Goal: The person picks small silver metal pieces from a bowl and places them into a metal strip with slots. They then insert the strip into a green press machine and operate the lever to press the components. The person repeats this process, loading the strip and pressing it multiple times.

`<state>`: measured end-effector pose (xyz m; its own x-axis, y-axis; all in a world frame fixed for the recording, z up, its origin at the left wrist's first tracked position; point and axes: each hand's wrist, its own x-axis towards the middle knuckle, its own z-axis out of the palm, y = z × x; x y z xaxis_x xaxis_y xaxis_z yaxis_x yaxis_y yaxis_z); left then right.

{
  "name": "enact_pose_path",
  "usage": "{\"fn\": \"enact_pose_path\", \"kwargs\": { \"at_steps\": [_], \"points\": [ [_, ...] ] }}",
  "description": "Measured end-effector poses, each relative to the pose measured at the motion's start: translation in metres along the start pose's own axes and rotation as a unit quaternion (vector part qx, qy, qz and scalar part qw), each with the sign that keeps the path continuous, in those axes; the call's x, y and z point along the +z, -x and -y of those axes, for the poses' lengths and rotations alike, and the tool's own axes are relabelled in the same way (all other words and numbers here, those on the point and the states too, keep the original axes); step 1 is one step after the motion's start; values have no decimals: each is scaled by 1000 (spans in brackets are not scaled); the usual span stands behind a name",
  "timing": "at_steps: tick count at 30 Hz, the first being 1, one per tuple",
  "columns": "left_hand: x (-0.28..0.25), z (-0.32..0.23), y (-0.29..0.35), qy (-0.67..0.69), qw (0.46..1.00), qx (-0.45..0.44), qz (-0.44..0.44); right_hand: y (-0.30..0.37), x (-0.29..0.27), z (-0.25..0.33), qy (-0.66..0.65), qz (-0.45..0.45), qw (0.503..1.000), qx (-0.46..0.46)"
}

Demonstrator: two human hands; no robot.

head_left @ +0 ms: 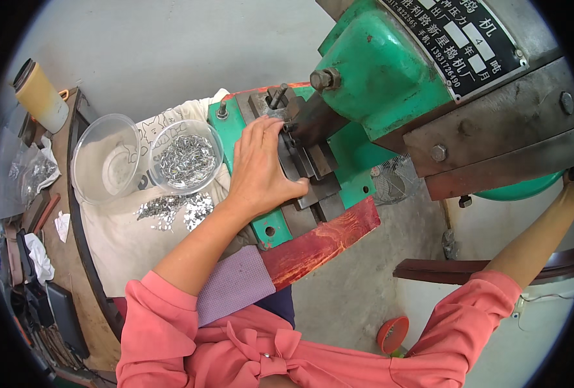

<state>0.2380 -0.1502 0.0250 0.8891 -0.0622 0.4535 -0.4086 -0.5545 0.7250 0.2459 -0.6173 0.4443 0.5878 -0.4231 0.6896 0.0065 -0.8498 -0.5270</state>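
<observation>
My left hand (256, 169) lies against the near left side of a dark steel die block (318, 184) on a green press. Its fingers reach along the block toward a threaded bolt (278, 97), and the thumb is spread apart from them on the near end. I see nothing held in it. Above the block stands the dark press ram (319, 119). At the far right, my right hand (569, 183) reaches to the edge of the press, beside a dark curved wheel rim (481, 270). Its fingers are mostly lost at the dark picture edge.
Left of the press, a clear tub (186, 158) holds many small shiny metal pieces, beside another clear tub (106, 161). Loose metal pieces (170, 210) lie on the cloth. A red wooden board (325, 239) borders the press. A yellow cup (41, 97) stands on the side table.
</observation>
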Motion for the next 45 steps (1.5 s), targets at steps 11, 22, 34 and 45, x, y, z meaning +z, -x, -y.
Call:
{"fn": "enact_pose_path", "kwargs": {
  "at_steps": [11, 22, 34, 45],
  "points": [
    [0, 5, -1, 32, 999, 10, 0, 110, 53, -14, -192, -79, 978, -32],
    [6, 10, 0, 51, 999, 17, -4, 201, 109, -16, -255, -139, 956, -43],
    [6, 8, 2, 62, 998, 15, -9, 26, -1, -33, -56, -7, 998, -2],
    [7, 7, 1, 60, 998, 17, -12, 60, 19, -22, -119, -53, 989, -63]
  ]
}}
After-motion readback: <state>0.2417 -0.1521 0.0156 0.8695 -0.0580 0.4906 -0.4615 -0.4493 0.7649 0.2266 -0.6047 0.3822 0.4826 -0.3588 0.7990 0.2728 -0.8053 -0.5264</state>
